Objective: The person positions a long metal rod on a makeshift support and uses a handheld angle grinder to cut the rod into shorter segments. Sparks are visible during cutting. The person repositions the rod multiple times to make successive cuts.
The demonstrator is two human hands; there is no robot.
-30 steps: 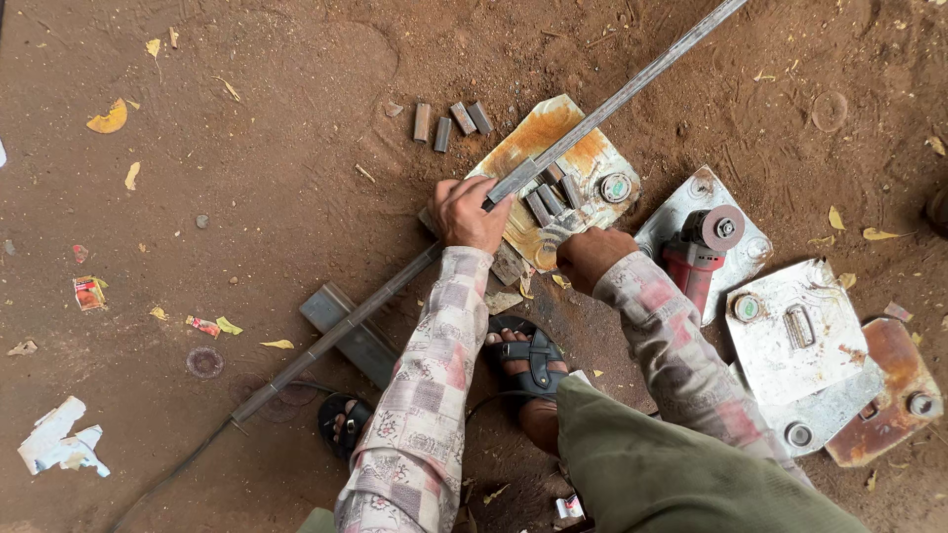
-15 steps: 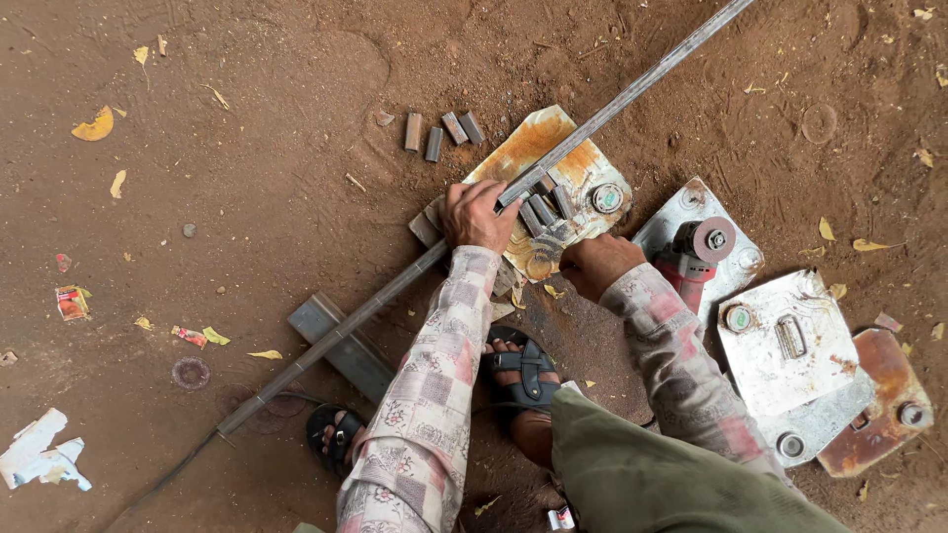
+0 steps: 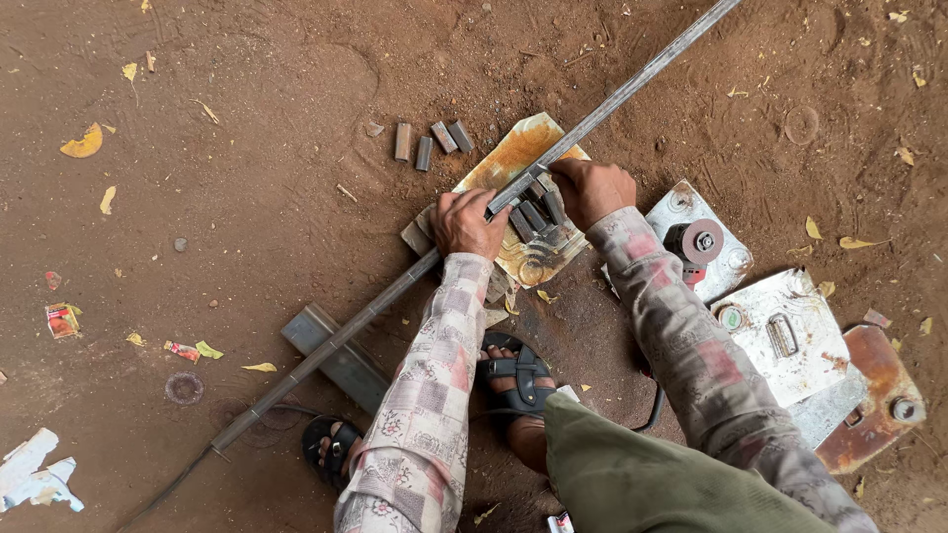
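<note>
A long grey metal bar [image 3: 375,311] runs diagonally from lower left to upper right across the dirt. My left hand [image 3: 464,222] is closed around it where it crosses a rusty yellow plate [image 3: 509,148]. Several short cut metal pieces [image 3: 531,215] lie side by side on that plate, just under the bar. My right hand [image 3: 592,188] rests on the plate beside the bar. Its fingers are curled on the rightmost short piece [image 3: 553,204].
More short pieces [image 3: 430,143] lie on the dirt beyond the plate. An angle grinder [image 3: 696,242] sits on a white plate to the right, next to another white plate [image 3: 780,336] and a rusty one [image 3: 874,395]. A grey block [image 3: 341,360] lies under the bar. My sandalled feet [image 3: 518,380] are below.
My right hand has moved from near the grinder up to the short pieces beside the bar. My left hand keeps its hold on the bar.
</note>
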